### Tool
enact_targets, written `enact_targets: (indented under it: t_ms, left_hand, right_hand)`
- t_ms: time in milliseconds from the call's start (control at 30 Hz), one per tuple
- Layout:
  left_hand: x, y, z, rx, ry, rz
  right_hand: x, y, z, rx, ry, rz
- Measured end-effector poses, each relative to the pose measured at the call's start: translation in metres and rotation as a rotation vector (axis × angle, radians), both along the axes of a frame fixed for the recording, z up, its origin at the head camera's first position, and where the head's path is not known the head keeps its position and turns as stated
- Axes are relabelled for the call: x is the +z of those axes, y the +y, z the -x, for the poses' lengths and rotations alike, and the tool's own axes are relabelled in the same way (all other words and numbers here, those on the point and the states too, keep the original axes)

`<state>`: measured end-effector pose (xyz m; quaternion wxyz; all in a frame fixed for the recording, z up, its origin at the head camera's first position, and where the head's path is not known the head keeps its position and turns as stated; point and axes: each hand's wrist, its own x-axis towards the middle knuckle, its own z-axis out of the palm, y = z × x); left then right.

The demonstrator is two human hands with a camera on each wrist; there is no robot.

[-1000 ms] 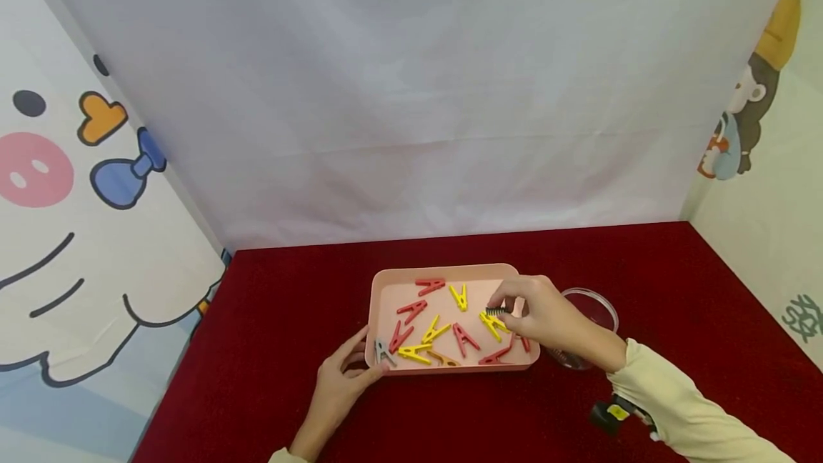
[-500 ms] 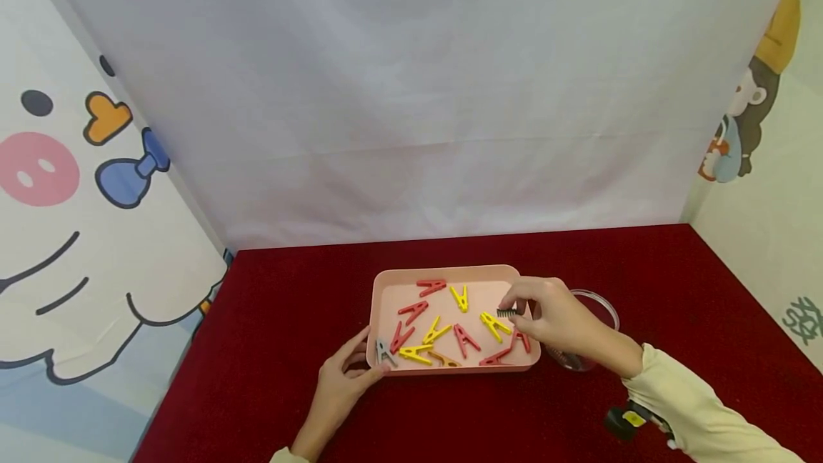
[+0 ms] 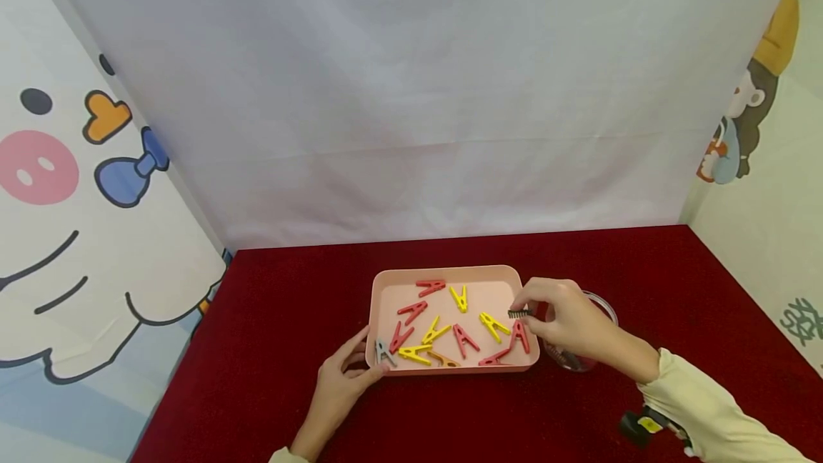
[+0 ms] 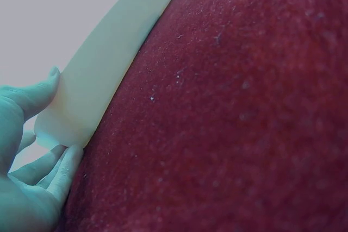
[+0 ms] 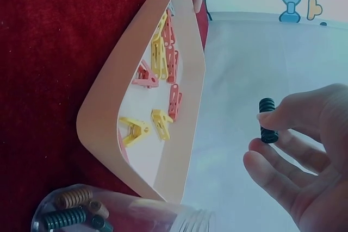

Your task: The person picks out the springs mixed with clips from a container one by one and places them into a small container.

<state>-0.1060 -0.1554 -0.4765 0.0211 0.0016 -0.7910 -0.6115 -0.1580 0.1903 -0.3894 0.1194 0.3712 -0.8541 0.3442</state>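
Observation:
My left hand (image 3: 337, 381) holds the near left corner of a shallow pink tray (image 3: 450, 371); in the left wrist view its thumb lies at the rim and its fingers reach low round the corner. Between thumb and fingertips my right hand (image 3: 562, 316) pinches a short dark green coil spring (image 5: 269, 136), above the tray's right end. Red clothespins (image 3: 460, 333), yellow clothespins (image 3: 489, 321), a grey clothespin (image 3: 381, 349) and an orange clothespin (image 3: 445, 359) lie scattered in the tray.
Right of the tray, partly behind the right hand, lies a clear plastic jar (image 5: 136, 215) on its side. Brown and dark green springs (image 5: 64, 218) are inside it. A red cloth (image 3: 437, 420) covers the table, and a white curtain (image 3: 411, 127) hangs behind.
My right hand has moved right across the tray with the spring, from above a yellow clothespin to the tray's right end. The left hand has stayed at its corner.

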Motion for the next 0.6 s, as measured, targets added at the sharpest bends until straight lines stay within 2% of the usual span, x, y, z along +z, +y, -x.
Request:
enact_targets:
  t_ms: [600]
  left_hand:
    - [0.0,0.0,-0.001,-0.003,0.002,-0.013]
  right_hand:
    - [0.003,0.018,-0.004,-0.059,-0.001,-0.01]
